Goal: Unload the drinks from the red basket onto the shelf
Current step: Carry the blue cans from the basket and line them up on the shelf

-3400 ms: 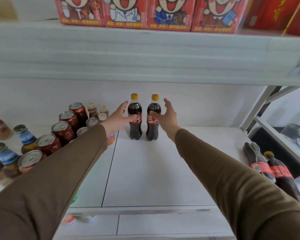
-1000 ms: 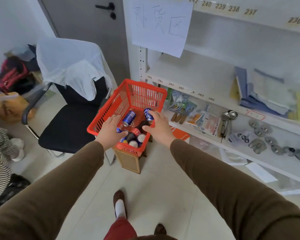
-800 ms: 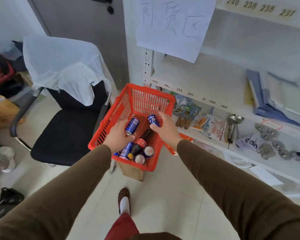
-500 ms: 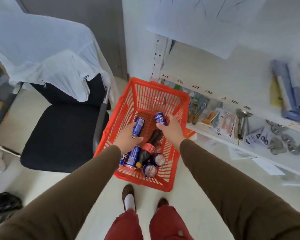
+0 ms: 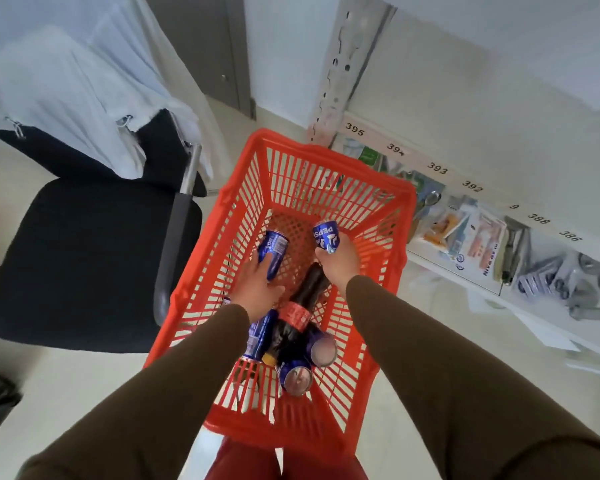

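Red basket sits on the floor right in front of the person, beside the numbered shelf, so both arms reach straight down into it. Left hand wraps one blue can; right hand wraps a second blue can. Both grips are closed round the can bodies, tops pointing away from the person, one can per hand, likely to halve the trips. Both cans look lifted clear of the basket floor, though the angle makes that hard to confirm. Still in the basket: a dark cola bottle lying on its side, cap toward the near end, plus more blue cans piled against the near wall. Judgement: mid-unload, with several drinks still to go. Black chair stands just left of the basket, so lifting straight up avoids its armrest.
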A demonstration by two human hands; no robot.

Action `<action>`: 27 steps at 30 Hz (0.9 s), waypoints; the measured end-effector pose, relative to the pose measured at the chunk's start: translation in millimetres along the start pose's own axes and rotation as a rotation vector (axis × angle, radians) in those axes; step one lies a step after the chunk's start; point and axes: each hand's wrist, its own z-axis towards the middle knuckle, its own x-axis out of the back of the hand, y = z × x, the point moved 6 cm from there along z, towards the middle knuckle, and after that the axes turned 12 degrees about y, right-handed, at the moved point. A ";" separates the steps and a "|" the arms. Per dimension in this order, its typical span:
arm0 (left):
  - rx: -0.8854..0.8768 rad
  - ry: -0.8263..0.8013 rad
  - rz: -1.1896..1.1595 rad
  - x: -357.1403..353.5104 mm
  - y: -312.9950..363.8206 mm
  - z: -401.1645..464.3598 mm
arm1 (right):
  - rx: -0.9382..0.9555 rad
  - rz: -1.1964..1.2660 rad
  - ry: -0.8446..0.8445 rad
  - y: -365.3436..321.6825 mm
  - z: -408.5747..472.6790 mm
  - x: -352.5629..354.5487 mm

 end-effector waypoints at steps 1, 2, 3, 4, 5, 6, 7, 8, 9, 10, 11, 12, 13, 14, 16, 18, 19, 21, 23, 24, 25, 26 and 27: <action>0.015 0.000 -0.014 -4.2 -2.3 2.8 | -0.015 0.006 0.014 2.6 5.7 -2.7; 0.022 0.013 -0.030 -7.3 -3.8 5.2 | -0.040 0.022 0.028 5.3 9.9 -4.4; 0.024 0.032 -0.047 -9.1 -4.6 7.0 | -0.071 0.038 0.037 8.2 13.5 -6.2; 0.027 0.053 -0.068 -10.2 -5.3 9.3 | -0.098 0.045 0.039 11.4 16.9 -8.5; 0.034 0.072 -0.091 -10.7 -6.3 11.7 | -0.117 0.040 0.037 14.4 20.2 -11.1; 0.042 0.089 -0.114 -11.1 -7.1 14.8 | -0.125 0.024 0.036 16.8 23.5 -13.6; 0.049 0.105 -0.137 -11.4 -7.6 18.5 | -0.122 0.000 0.040 18.3 27.0 -15.7; 0.057 0.122 -0.165 -11.9 -7.7 23.0 | -0.111 -0.031 0.046 19.0 30.6 -17.2; 0.068 0.141 -0.199 -12.5 -7.5 27.6 | -0.095 -0.062 0.051 19.1 34.2 -18.8; 0.081 0.162 -0.235 -13.5 -7.3 32.6 | -0.078 -0.089 0.051 19.1 37.5 -20.7; 0.094 0.183 -0.265 -14.7 -6.9 36.9 | -0.066 -0.110 0.044 19.6 40.3 -23.0; 0.106 0.205 -0.281 -16.3 -7.2 41.2 | -0.056 -0.130 0.034 20.0 42.3 -25.4; 0.117 0.226 -0.280 -18.0 -7.7 44.7 | -0.043 -0.151 0.023 20.3 44.0 -27.9; 0.126 0.252 -0.271 -19.5 -8.6 47.9 | -0.028 -0.171 0.014 20.3 45.5 -30.2; 0.134 0.316 -0.235 -20.8 -9.6 52.6 | 0.007 -0.205 0.006 19.2 47.9 -34.2; 0.124 0.374 -0.209 -20.1 -8.7 56.5 | 0.028 -0.224 0.001 17.2 51.1 -35.9; 0.120 0.388 -0.218 -19.6 -7.7 58.0 | 0.033 -0.226 -0.003 16.2 52.4 -35.6; 0.128 0.390 -0.272 -17.9 -5.7 58.5 | 0.045 -0.219 -0.003 13.2 53.8 -33.0; 0.156 0.373 -0.357 -12.9 -4.0 54.7 | 0.045 -0.186 0.000 9.3 52.6 -27.1; 0.168 0.366 -0.393 -8.8 -2.9 51.5 | 0.039 -0.155 -0.003 7.1 50.6 -23.4; 0.173 0.359 -0.420 -3.4 -1.1 47.4 | 0.027 -0.105 -0.012 4.7 48.0 -19.5; 0.173 0.351 -0.444 3.1 1.5 42.7 | 0.006 -0.030 -0.025 2.0 43.9 -14.8; 0.165 0.343 -0.467 10.5 5.0 37.9 | -0.023 0.062 -0.036 -0.9 38.6 -9.2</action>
